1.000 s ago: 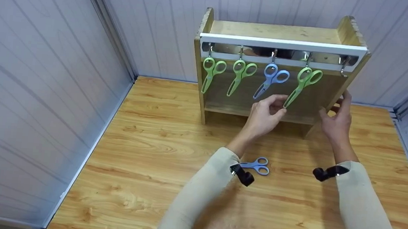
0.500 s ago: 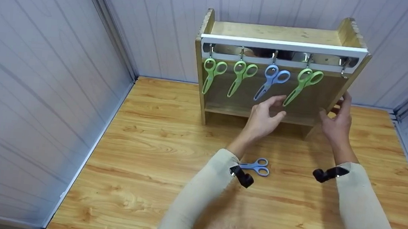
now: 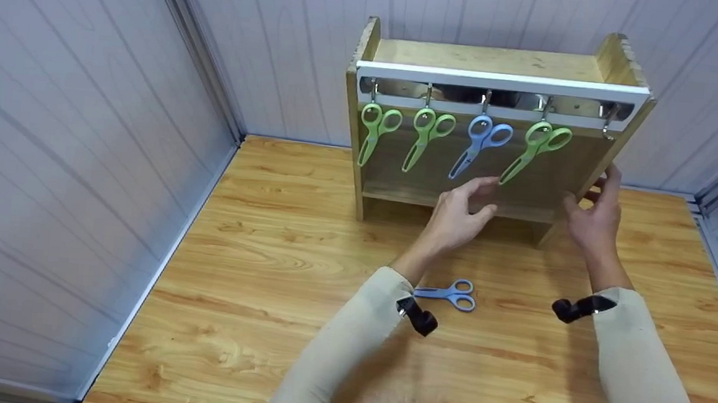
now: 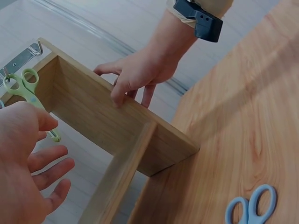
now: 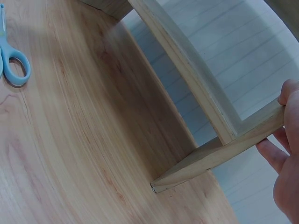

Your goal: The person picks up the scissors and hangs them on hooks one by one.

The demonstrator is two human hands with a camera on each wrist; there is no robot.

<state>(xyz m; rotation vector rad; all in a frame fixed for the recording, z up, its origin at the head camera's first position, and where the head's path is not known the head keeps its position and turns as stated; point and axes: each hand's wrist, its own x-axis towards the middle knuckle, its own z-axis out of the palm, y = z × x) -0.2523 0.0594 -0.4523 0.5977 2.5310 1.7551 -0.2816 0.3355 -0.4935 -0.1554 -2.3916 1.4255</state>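
Grip: R hand [image 3: 591, 214] holds wooden rack [image 3: 616, 58] (L free).

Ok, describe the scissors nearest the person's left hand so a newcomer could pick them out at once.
Start at the wooden rack standing at the back of the table, with a metal hook rail across its top. Four pairs of scissors hang there; take the rightmost, the green scissors, just above the open left hand. They hang more slanted than the other two green pairs, and the empty hook is to their right.
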